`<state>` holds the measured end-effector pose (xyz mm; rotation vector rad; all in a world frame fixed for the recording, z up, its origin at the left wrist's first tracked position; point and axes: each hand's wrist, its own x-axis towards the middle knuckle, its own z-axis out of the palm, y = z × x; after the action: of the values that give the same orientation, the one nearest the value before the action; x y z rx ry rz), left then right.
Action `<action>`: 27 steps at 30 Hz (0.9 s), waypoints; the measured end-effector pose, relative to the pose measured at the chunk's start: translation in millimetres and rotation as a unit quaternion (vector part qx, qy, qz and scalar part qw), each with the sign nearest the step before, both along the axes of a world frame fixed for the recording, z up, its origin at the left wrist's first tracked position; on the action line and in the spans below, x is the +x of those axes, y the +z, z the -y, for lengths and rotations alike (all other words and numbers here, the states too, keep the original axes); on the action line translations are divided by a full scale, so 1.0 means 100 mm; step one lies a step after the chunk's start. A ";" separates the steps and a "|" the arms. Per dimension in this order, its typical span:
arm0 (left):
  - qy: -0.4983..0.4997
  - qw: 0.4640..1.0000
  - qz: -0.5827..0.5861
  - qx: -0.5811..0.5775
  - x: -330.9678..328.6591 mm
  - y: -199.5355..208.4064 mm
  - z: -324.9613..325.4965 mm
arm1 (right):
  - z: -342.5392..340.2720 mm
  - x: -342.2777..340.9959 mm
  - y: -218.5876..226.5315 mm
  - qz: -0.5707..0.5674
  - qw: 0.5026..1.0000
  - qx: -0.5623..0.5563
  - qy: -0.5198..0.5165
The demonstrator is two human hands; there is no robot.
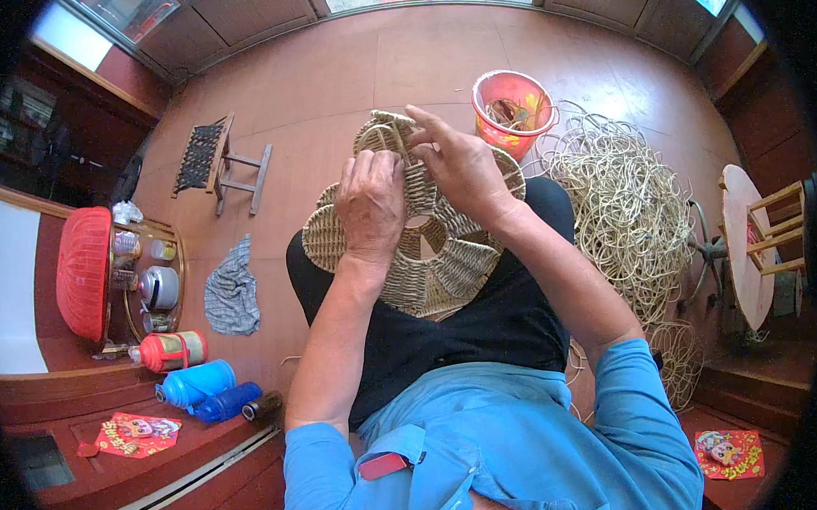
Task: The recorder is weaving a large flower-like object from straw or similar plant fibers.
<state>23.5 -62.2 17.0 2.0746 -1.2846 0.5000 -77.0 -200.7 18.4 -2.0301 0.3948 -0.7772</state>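
Woven wicker piece (427, 254) resting on the lap. Left hand (372, 202) clenched on its upper edge; right hand (459, 166) pinching a strand. Pile of cane (625, 209) beside, near orange bucket (512, 114).

The place looks like a home room used for basket weaving, shown by its reddish-brown wooden floor (328, 85), a loose heap of pale rattan strands (625, 209), a small wooden stool (227, 163) and a round tea tray (179, 265).
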 end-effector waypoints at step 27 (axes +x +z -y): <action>-0.098 0.995 -0.019 0.005 -0.14 -0.01 0.21 | 0.74 -0.79 -0.04 0.131 0.860 0.492 0.023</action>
<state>9.9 -83.5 16.4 1.9299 -1.4520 0.3656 -155.9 -274.5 14.2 -0.9538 0.4559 -0.6150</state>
